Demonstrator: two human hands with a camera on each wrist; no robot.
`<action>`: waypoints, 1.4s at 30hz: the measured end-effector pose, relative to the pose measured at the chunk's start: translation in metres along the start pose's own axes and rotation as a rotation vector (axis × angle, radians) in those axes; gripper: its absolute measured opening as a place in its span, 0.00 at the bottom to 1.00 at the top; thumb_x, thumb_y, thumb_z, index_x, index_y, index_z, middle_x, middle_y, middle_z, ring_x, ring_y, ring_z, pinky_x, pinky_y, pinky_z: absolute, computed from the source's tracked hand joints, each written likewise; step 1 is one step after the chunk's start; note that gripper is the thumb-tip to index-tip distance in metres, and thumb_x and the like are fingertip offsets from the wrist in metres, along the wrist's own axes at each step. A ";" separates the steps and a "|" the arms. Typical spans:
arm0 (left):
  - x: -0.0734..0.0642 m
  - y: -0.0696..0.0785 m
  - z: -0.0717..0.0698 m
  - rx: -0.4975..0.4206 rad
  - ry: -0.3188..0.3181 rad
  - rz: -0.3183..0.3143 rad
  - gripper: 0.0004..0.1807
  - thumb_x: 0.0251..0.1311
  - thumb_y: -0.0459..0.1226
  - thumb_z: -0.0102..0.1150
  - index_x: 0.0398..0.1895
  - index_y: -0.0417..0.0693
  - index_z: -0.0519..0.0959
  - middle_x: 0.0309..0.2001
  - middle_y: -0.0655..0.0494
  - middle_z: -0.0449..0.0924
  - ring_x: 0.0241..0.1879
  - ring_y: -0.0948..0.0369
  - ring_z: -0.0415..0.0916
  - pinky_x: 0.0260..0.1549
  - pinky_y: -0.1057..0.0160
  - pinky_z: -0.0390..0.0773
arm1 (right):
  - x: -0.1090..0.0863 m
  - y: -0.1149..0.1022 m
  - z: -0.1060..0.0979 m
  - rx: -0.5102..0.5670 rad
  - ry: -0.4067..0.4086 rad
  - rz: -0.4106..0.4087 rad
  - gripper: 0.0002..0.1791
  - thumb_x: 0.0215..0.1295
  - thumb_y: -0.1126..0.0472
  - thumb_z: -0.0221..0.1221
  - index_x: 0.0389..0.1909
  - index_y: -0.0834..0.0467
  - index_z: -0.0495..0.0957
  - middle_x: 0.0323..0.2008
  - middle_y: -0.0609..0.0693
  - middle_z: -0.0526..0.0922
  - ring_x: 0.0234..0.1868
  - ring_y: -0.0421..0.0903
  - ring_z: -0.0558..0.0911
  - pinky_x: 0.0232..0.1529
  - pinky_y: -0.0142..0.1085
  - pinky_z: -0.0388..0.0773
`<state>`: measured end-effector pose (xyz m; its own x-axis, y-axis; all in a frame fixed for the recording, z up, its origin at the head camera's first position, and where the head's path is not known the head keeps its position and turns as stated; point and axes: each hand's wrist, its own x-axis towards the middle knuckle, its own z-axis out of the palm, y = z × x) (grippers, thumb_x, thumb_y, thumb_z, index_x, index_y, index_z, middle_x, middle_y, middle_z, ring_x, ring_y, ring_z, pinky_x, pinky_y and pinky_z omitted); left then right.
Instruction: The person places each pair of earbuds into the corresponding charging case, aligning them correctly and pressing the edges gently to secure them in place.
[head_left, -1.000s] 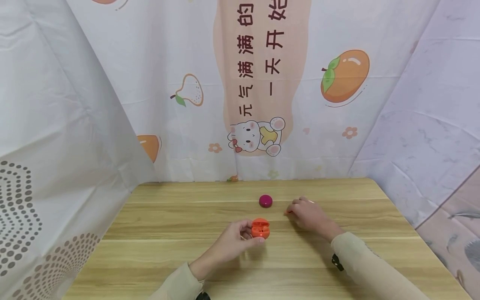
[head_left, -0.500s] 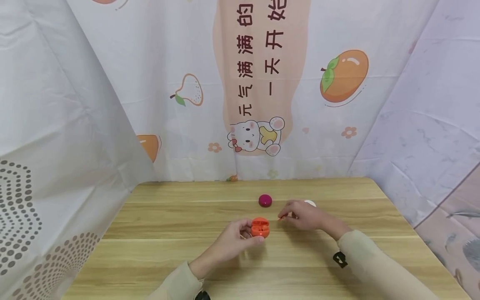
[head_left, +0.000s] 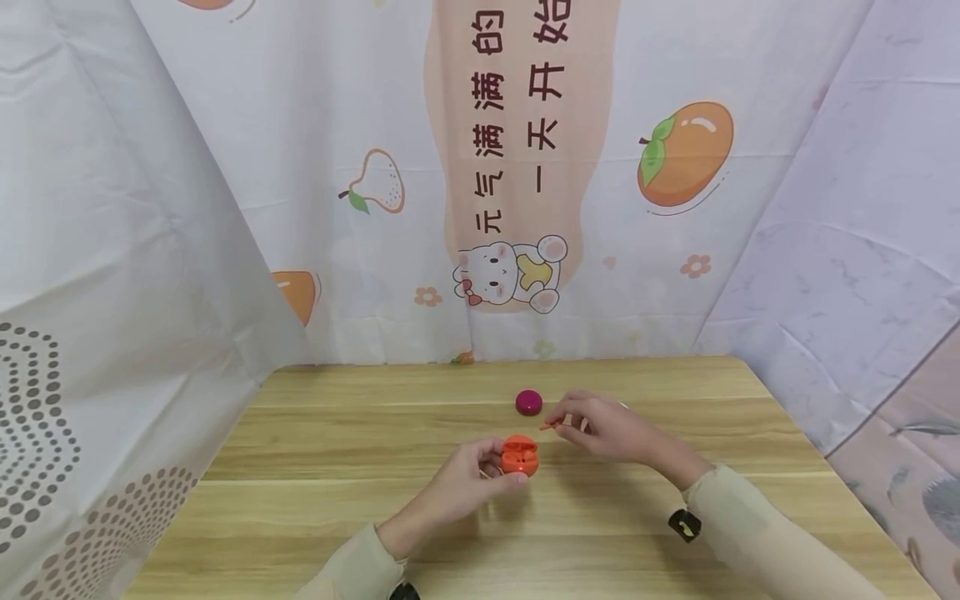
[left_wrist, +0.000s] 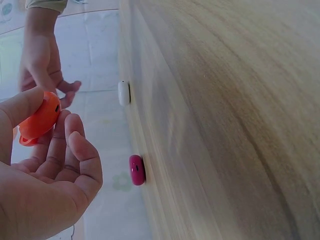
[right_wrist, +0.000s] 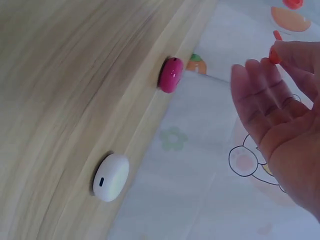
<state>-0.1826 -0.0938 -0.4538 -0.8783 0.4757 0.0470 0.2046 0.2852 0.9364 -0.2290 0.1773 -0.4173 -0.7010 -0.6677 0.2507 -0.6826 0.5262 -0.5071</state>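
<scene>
My left hand (head_left: 467,483) holds an orange earbud case (head_left: 520,467) above the table, its lid standing up. Thumb and fingers grip the case from its left side, as the left wrist view also shows. Just right of it, my right hand (head_left: 609,425) pinches an orange earbud (right_wrist: 274,55) between thumb and fingertips, its stem pointing toward the case. The two hands are close but apart. Whether another earbud sits inside the case is too small to tell.
A magenta round case (head_left: 528,403) lies shut on the wooden table (head_left: 337,450), behind the orange one. Farther right lies a white round case (right_wrist: 112,177), mostly hidden behind my right hand in the head view. A printed curtain (head_left: 360,275) hangs behind the table.
My right hand has moved left toward the orange case with the earbud, which now shows more clearly at its fingertips. The left hand and the case have stayed nearly still.
</scene>
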 end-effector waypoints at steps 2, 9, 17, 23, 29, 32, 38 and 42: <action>0.000 0.000 0.000 0.001 0.001 0.001 0.17 0.61 0.43 0.72 0.48 0.46 0.81 0.37 0.58 0.81 0.37 0.58 0.76 0.37 0.66 0.76 | 0.000 -0.003 0.000 0.009 0.022 -0.018 0.08 0.71 0.64 0.63 0.48 0.55 0.84 0.40 0.42 0.82 0.32 0.37 0.80 0.32 0.31 0.81; 0.000 -0.001 0.001 -0.004 0.000 0.006 0.17 0.61 0.43 0.72 0.48 0.47 0.82 0.37 0.59 0.82 0.37 0.59 0.76 0.36 0.66 0.76 | 0.001 -0.014 0.000 0.022 0.097 -0.078 0.08 0.68 0.64 0.65 0.46 0.54 0.84 0.41 0.40 0.85 0.31 0.35 0.79 0.30 0.32 0.81; 0.002 -0.002 0.001 0.001 -0.008 0.017 0.17 0.61 0.43 0.72 0.48 0.46 0.81 0.38 0.58 0.81 0.37 0.59 0.76 0.38 0.66 0.76 | 0.002 -0.022 -0.001 0.033 0.104 -0.146 0.08 0.68 0.64 0.66 0.45 0.53 0.84 0.39 0.40 0.84 0.30 0.35 0.79 0.28 0.30 0.81; 0.003 -0.001 0.002 0.014 -0.009 0.016 0.17 0.61 0.43 0.72 0.48 0.46 0.81 0.37 0.59 0.81 0.37 0.59 0.76 0.38 0.65 0.76 | 0.002 -0.024 0.002 0.032 0.120 -0.236 0.09 0.65 0.67 0.67 0.44 0.54 0.84 0.37 0.43 0.85 0.29 0.35 0.78 0.27 0.30 0.80; 0.004 0.000 0.003 0.011 -0.008 0.023 0.16 0.61 0.43 0.72 0.48 0.46 0.81 0.37 0.59 0.81 0.37 0.59 0.77 0.38 0.65 0.77 | 0.002 -0.029 0.003 0.018 0.115 -0.242 0.09 0.64 0.67 0.68 0.43 0.53 0.84 0.38 0.41 0.83 0.30 0.33 0.77 0.28 0.29 0.80; 0.004 -0.001 0.003 0.005 -0.012 0.027 0.16 0.62 0.42 0.72 0.48 0.46 0.81 0.36 0.58 0.82 0.37 0.59 0.77 0.37 0.65 0.77 | 0.002 -0.032 0.004 0.004 0.098 -0.248 0.09 0.64 0.67 0.68 0.43 0.53 0.84 0.39 0.41 0.83 0.31 0.32 0.77 0.29 0.27 0.79; 0.005 -0.002 0.003 0.002 -0.016 0.031 0.15 0.62 0.43 0.71 0.47 0.46 0.81 0.36 0.59 0.82 0.36 0.59 0.77 0.37 0.65 0.77 | 0.001 -0.032 0.008 -0.043 0.075 -0.269 0.09 0.63 0.67 0.68 0.42 0.52 0.85 0.41 0.41 0.83 0.33 0.33 0.78 0.31 0.26 0.79; 0.006 -0.002 0.003 0.006 -0.016 0.037 0.16 0.62 0.42 0.71 0.48 0.46 0.81 0.36 0.59 0.82 0.36 0.59 0.77 0.38 0.64 0.77 | 0.001 -0.032 0.010 -0.059 0.072 -0.278 0.10 0.62 0.68 0.68 0.41 0.52 0.84 0.41 0.42 0.82 0.34 0.33 0.78 0.30 0.27 0.80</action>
<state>-0.1865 -0.0889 -0.4568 -0.8633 0.4989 0.0757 0.2390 0.2720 0.9321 -0.2061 0.1550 -0.4088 -0.4966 -0.7524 0.4327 -0.8600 0.3593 -0.3623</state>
